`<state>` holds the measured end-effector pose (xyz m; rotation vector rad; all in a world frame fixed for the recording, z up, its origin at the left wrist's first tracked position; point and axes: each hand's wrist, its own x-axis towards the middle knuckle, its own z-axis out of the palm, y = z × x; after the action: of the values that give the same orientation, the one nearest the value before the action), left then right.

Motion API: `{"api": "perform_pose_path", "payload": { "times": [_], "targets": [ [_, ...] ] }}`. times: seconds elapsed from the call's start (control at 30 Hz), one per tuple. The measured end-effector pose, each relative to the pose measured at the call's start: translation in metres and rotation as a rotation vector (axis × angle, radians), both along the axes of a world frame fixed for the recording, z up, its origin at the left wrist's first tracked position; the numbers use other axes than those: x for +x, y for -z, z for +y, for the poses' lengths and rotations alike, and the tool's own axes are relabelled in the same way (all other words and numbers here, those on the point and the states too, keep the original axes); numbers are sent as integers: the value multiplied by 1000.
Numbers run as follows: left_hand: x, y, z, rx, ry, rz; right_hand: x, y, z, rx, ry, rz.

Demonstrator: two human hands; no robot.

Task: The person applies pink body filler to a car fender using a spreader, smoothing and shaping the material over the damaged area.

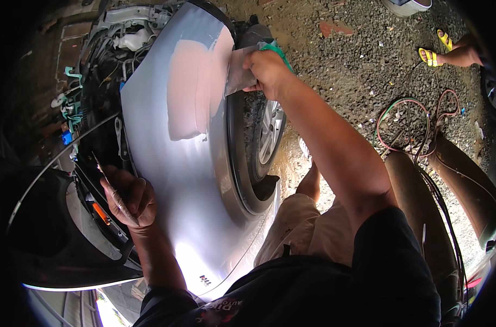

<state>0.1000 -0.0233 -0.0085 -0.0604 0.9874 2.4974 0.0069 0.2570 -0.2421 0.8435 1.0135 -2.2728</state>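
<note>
A silver car fender (150, 114) stretches in front of me, with a smooth pinkish patch of body filler (192, 90) over its upper part. My right hand (271, 71) is closed on a thin, flat grey spreader (237, 72), whose edge meets the fender beside the patch, above the wheel arch. A green piece (279, 51) shows past that hand; whether it belongs to the spreader I cannot tell. Over the engine-bay side, my left hand (139, 199) grips a thin putty-smeared plate (116, 193), seen nearly edge-on.
An exposed engine bay (125, 41) lies left of the fender, the wheel (269, 131) right of it. Hoses (403, 128) loop over gravel (362, 98) near two thick brown tube-like shapes (411, 185). Another person's foot in a yellow sandal (430, 57) and a bucket (406, 7) appear at upper right.
</note>
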Motion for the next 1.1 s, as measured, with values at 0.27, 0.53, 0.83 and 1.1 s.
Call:
{"api": "perform_pose_path", "payload": {
  "times": [0.27,0.53,0.83,1.1],
  "targets": [
    [0,1,-1,13,4,9,-6,-12,5,36,-16,37],
    [1,1,-3,-3,-2,5,-2,0,19,-64,93,33],
    [0,1,-3,4,1,6,-14,11,16,-17,120,-29],
    [1,1,-4,9,-14,0,-30,6,11,36,37,1]
  ]
}}
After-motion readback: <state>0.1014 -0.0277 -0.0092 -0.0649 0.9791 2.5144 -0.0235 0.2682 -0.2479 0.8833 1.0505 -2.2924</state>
